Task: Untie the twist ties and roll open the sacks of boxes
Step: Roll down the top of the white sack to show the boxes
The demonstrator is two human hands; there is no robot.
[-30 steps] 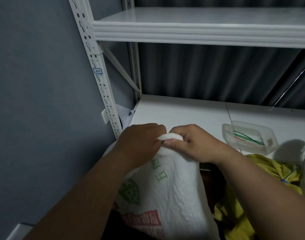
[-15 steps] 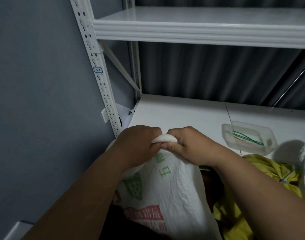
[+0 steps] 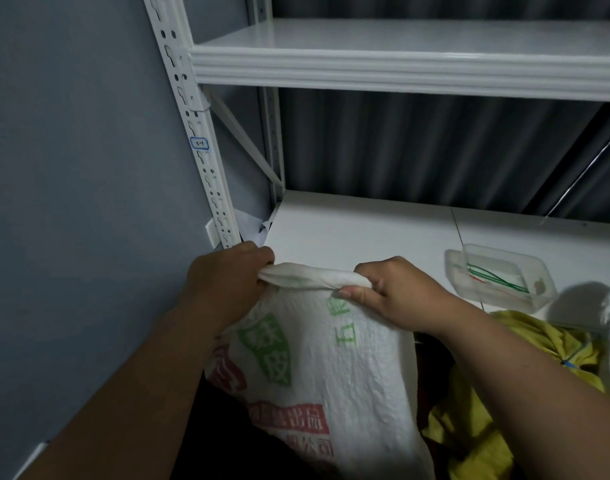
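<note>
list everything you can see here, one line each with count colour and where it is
white sack: 1, white with green and red print, front centre, top edge rolled
yellow sack: 1, yellow, right of the white sack, blue tie at its neck
plastic tray: 1, clear, on the lower shelf at right
twist ties: a few, green and red, in the tray
shelving unit: 1, white, against the grey wall
left hand: 1, grips the roll's left end
right hand: 1, grips its right end

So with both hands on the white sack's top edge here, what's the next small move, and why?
Probably turn the rolled rim outward and down once more. The left hand and right hand each grip one end of it, and the white sack below looks barely opened. No contents show yet.
</note>
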